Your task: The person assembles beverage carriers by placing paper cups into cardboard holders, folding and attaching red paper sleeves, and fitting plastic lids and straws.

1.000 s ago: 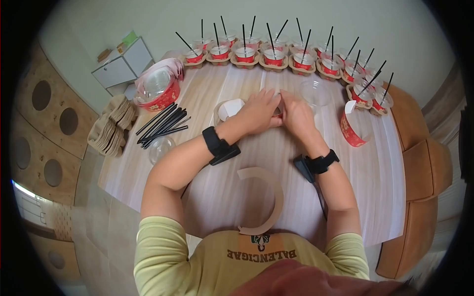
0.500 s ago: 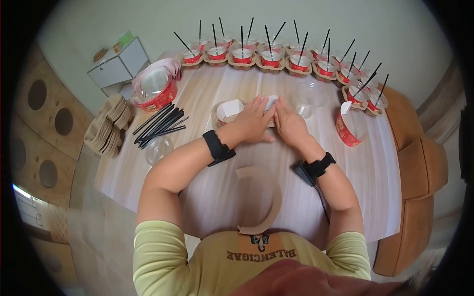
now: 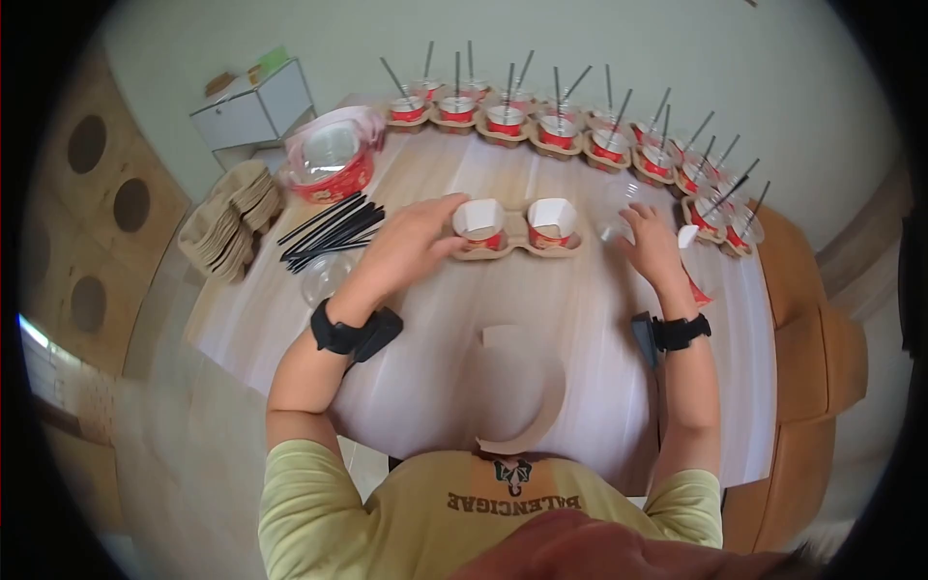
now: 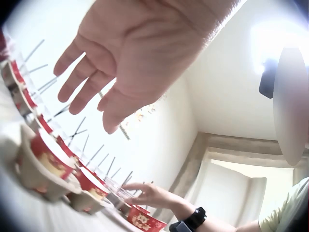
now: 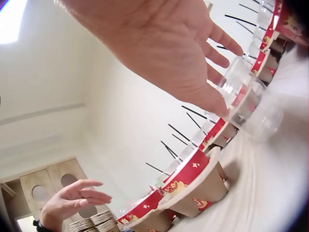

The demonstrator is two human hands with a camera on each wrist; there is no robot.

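Note:
A brown two-hole cup carrier (image 3: 515, 232) stands mid-table, a red paper cup sleeve with a white inside in each hole: a left sleeve (image 3: 478, 218) and a right sleeve (image 3: 552, 217). My left hand (image 3: 411, 242) is beside the carrier's left end, fingers extended and holding nothing. To the right, my right hand (image 3: 654, 246) reaches over a clear plastic cup (image 5: 265, 118) lying on its side, its fingers loosely spread. In the right wrist view the thumb overlaps the cup's edge; I cannot tell whether they touch.
Filled carriers with red-sleeved cups (image 3: 558, 130) and black straws line the far edge. At left lie loose straws (image 3: 333, 232), stacked carriers (image 3: 217, 232), a red sleeve bundle (image 3: 338, 179) and a clear cup (image 3: 327, 275). A curved brown strip (image 3: 553, 401) lies near the front edge.
Both hands were together over the carrier's right hole and have parted, the left moving left, the right moving right to the clear cup. The right sleeve now stands uncovered in the carrier.

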